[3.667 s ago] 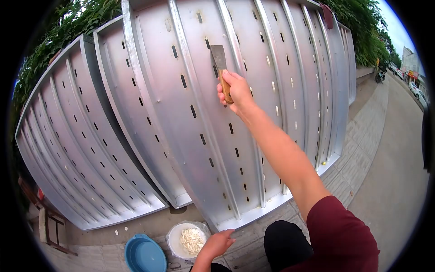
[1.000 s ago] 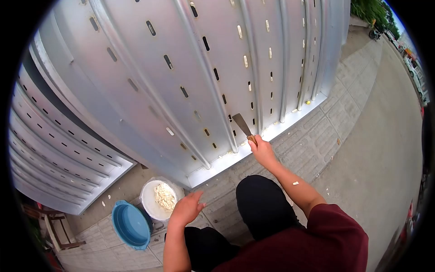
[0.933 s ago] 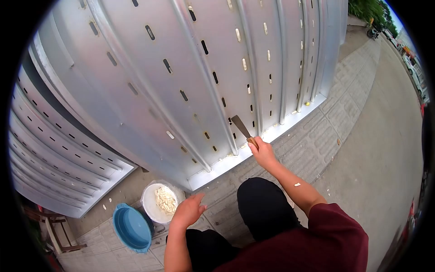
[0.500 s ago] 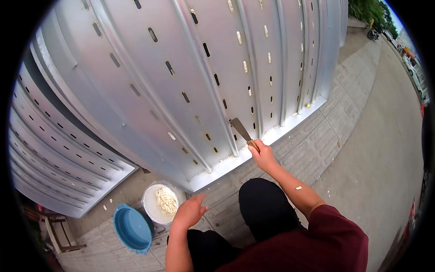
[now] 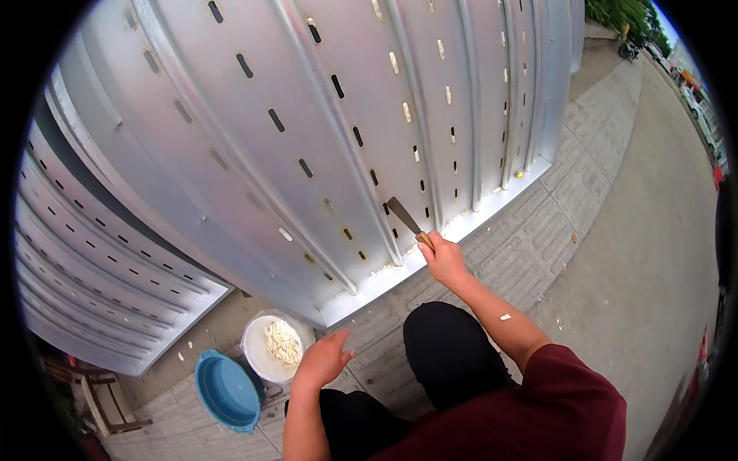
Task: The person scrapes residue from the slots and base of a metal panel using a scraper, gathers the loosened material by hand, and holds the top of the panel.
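Note:
My right hand [image 5: 444, 260] is closed around the wooden handle of a scraper [image 5: 405, 216], its flat metal blade pointing up against or just above a slotted metal panel [image 5: 254, 161]. Whether the blade touches the panel I cannot tell. Pale, chip-like pieces fill several of the panel's slots, while other slots are dark. More pale bits lie along the panel's bottom ledge [image 5: 361, 290]. My left hand [image 5: 326, 359] holds nothing, with fingers apart, beside a white bucket [image 5: 256, 352] lined with clear plastic. Pale pieces [image 5: 283, 344] lie inside that bucket.
A blue tub [image 5: 228, 390] stands left of the bucket. Another slotted panel [image 5: 92, 284] is at the left, with a wooden stool [image 5: 108, 399] below it. Grey paving [image 5: 530, 253] runs beneath, and parked vehicles [image 5: 696, 115] line the road at far right.
The view has shifted slightly, so the panel's slots sit a little lower and further left. Both hands keep nearly the same pose, and the scraper stays in my right hand.

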`<action>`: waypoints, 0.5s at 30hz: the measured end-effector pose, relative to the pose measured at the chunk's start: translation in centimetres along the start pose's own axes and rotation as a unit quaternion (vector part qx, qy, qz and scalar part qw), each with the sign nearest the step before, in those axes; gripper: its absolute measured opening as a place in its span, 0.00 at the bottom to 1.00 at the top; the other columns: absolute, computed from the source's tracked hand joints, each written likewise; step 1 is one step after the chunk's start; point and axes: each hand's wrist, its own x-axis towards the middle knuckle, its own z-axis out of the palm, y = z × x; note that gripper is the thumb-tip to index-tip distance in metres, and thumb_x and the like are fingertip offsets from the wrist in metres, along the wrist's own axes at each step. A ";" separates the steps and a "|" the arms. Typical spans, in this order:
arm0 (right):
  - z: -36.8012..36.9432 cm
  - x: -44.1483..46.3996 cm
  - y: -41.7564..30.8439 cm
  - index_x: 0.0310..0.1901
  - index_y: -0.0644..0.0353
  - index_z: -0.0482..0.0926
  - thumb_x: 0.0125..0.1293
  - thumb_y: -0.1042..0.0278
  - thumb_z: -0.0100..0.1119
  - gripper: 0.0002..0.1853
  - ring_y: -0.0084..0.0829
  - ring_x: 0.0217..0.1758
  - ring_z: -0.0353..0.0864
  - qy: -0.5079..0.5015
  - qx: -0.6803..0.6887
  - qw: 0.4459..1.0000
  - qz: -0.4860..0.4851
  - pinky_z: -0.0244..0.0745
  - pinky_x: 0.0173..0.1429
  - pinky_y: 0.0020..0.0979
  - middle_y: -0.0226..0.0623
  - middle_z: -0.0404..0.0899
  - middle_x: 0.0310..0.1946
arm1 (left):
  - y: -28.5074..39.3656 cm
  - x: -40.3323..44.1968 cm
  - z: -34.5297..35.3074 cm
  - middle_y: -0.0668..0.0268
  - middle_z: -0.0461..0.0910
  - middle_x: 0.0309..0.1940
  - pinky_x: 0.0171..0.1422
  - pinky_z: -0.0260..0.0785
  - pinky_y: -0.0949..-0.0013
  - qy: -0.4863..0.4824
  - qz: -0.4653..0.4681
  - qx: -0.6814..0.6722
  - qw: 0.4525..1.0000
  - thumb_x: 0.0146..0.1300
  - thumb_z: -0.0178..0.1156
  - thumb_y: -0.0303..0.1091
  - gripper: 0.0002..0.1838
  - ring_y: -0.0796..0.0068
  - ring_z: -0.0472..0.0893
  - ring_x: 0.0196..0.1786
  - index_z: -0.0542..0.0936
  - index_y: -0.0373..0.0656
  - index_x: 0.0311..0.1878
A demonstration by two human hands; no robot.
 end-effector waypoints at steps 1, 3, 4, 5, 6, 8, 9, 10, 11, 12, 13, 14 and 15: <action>-0.3 -0.3 -0.3 0.39 0.62 0.70 0.67 0.60 0.58 0.13 0.53 0.29 0.81 0.012 0.008 1.000 -0.003 0.75 0.33 0.49 0.50 0.79 0.22 | 0.2 -0.2 0.1 0.50 0.79 0.49 0.55 0.72 0.53 -0.014 -0.009 0.008 1.000 0.63 0.61 0.41 0.25 0.47 0.78 0.51 0.71 0.43 0.61; -0.4 -0.1 -0.3 0.39 0.62 0.71 0.66 0.60 0.59 0.13 0.53 0.28 0.81 -0.052 -0.062 0.997 0.013 0.75 0.32 0.48 0.48 0.80 0.23 | 0.2 -0.3 0.3 0.50 0.79 0.49 0.55 0.72 0.53 -0.015 -0.010 -0.014 1.000 0.63 0.61 0.41 0.25 0.47 0.78 0.51 0.71 0.43 0.61; -0.4 0.3 -0.3 0.39 0.61 0.71 0.66 0.60 0.59 0.13 0.52 0.28 0.81 -0.081 -0.096 0.992 0.019 0.75 0.32 0.48 0.47 0.80 0.23 | 0.1 0.0 0.1 0.50 0.79 0.49 0.55 0.72 0.53 -0.013 -0.008 -0.023 1.000 0.63 0.61 0.41 0.25 0.47 0.78 0.51 0.71 0.43 0.61; -0.3 0.8 -0.3 0.39 0.61 0.71 0.65 0.60 0.59 0.13 0.52 0.28 0.81 -0.056 -0.078 0.995 0.004 0.75 0.32 0.48 0.47 0.80 0.24 | -0.1 0.3 0.1 0.50 0.78 0.49 0.55 0.72 0.53 -0.009 -0.009 -0.019 1.000 0.63 0.61 0.41 0.25 0.47 0.78 0.52 0.71 0.43 0.61; -0.3 0.4 -0.2 0.39 0.61 0.71 0.65 0.59 0.59 0.13 0.52 0.28 0.81 -0.039 -0.060 0.997 -0.006 0.75 0.32 0.47 0.46 0.81 0.24 | 0.1 0.2 0.1 0.50 0.78 0.49 0.55 0.72 0.53 -0.012 -0.013 -0.018 1.000 0.63 0.61 0.41 0.25 0.47 0.78 0.52 0.71 0.43 0.62; -0.4 -0.2 0.0 0.38 0.61 0.72 0.65 0.59 0.59 0.13 0.51 0.28 0.81 -0.033 -0.056 0.998 -0.007 0.75 0.32 0.47 0.46 0.81 0.24 | 0.1 -0.1 0.1 0.49 0.78 0.50 0.56 0.71 0.53 -0.022 -0.014 -0.017 1.000 0.64 0.60 0.41 0.25 0.47 0.78 0.52 0.70 0.43 0.62; -0.6 -0.1 0.0 0.38 0.61 0.72 0.65 0.59 0.59 0.13 0.51 0.28 0.81 -0.046 -0.071 0.996 -0.002 0.75 0.32 0.47 0.46 0.81 0.25 | 0.1 -0.1 0.1 0.50 0.78 0.50 0.56 0.71 0.53 -0.022 -0.012 -0.015 1.000 0.64 0.60 0.41 0.25 0.47 0.78 0.52 0.70 0.43 0.62; -0.8 0.1 0.1 0.38 0.61 0.72 0.65 0.59 0.59 0.13 0.51 0.28 0.81 -0.057 -0.086 0.995 0.002 0.75 0.32 0.47 0.45 0.81 0.25 | 0.0 0.0 0.1 0.50 0.78 0.50 0.56 0.71 0.53 -0.021 -0.010 -0.012 1.000 0.64 0.60 0.41 0.25 0.47 0.78 0.52 0.71 0.43 0.62; -1.2 0.0 0.1 0.38 0.61 0.72 0.65 0.59 0.59 0.13 0.52 0.28 0.81 -0.041 -0.072 0.997 -0.003 0.75 0.32 0.47 0.46 0.81 0.25 | 0.0 -0.1 0.1 0.50 0.78 0.50 0.56 0.71 0.53 -0.021 -0.009 -0.010 1.000 0.64 0.60 0.41 0.25 0.47 0.78 0.52 0.71 0.43 0.62; -1.9 -0.3 0.0 0.39 0.61 0.72 0.65 0.59 0.59 0.13 0.52 0.29 0.81 -0.025 -0.058 0.998 -0.005 0.75 0.32 0.47 0.46 0.81 0.25 | 0.1 -0.2 0.1 0.50 0.78 0.50 0.56 0.71 0.53 -0.023 -0.011 -0.014 1.000 0.64 0.60 0.41 0.25 0.47 0.78 0.52 0.71 0.43 0.62; -2.4 -0.3 -0.1 0.39 0.61 0.73 0.65 0.59 0.59 0.13 0.53 0.29 0.81 -0.007 -0.045 0.999 -0.010 0.75 0.32 0.47 0.47 0.81 0.26 | 0.1 -0.2 -0.1 0.50 0.78 0.50 0.56 0.71 0.53 -0.021 -0.013 -0.017 1.000 0.64 0.60 0.41 0.25 0.47 0.78 0.52 0.71 0.43 0.62; -2.5 -0.3 -0.1 0.39 0.60 0.73 0.66 0.58 0.59 0.13 0.49 0.27 0.80 0.008 -0.016 1.000 -0.005 0.74 0.30 0.44 0.45 0.80 0.25 | 0.1 -0.3 -0.1 0.50 0.78 0.50 0.56 0.71 0.54 -0.019 -0.015 -0.022 0.999 0.64 0.60 0.41 0.25 0.47 0.78 0.52 0.71 0.43 0.62; -2.7 -0.4 0.0 0.40 0.60 0.73 0.68 0.58 0.58 0.13 0.46 0.25 0.80 0.022 0.012 1.000 0.000 0.73 0.28 0.42 0.44 0.80 0.24 | 0.2 -0.3 -0.1 0.50 0.78 0.50 0.56 0.71 0.54 -0.023 -0.020 -0.020 0.999 0.64 0.60 0.41 0.25 0.47 0.78 0.53 0.71 0.43 0.62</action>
